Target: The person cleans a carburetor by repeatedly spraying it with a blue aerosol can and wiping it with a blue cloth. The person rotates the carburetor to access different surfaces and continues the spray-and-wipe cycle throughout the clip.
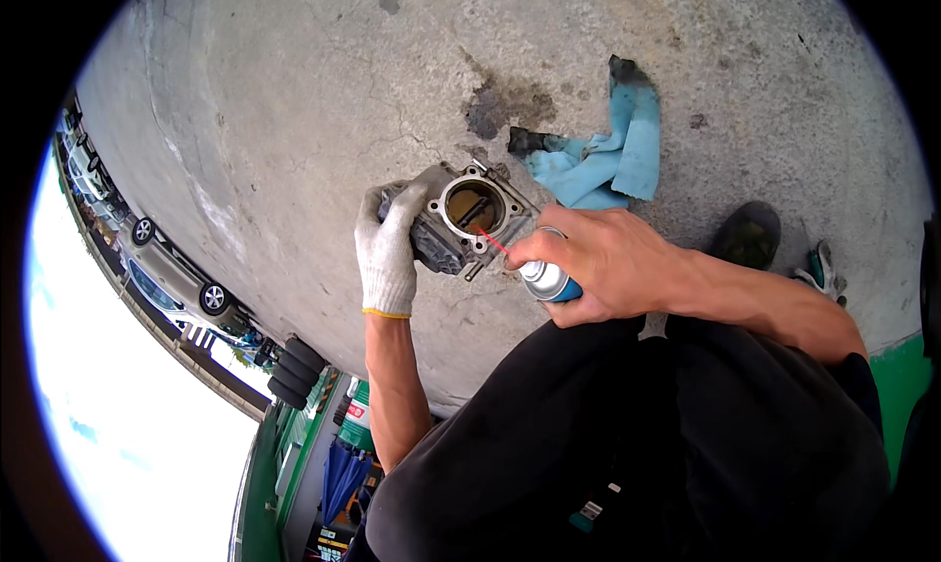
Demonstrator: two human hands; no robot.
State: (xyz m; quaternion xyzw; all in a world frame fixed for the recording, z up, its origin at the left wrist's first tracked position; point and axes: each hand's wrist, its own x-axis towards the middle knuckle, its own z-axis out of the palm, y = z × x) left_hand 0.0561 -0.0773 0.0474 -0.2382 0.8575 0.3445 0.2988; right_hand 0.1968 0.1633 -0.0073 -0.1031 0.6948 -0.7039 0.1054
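Note:
My left hand (389,239), in a white knit glove with a yellow cuff edge, grips the side of a metal throttle body (431,209). Its round bore faces up toward me, and a brownish throttle plate (474,209) shows inside. Bare, my right hand (613,263) is wrapped round a spray can (545,280) with a silver top and a blue body. From the can's nozzle a thin red straw (493,241) reaches to the rim of the bore. Whether spray is coming out I cannot tell.
A crumpled light-blue cloth (593,165) with blackened ends lies on the concrete floor (323,92), beyond my right hand. Dark stains (505,106) mark the floor nearby. A shoe (750,234) and a glove (823,268) are at right. Stacked tyres (296,371) and parked cars (176,278) stand at left.

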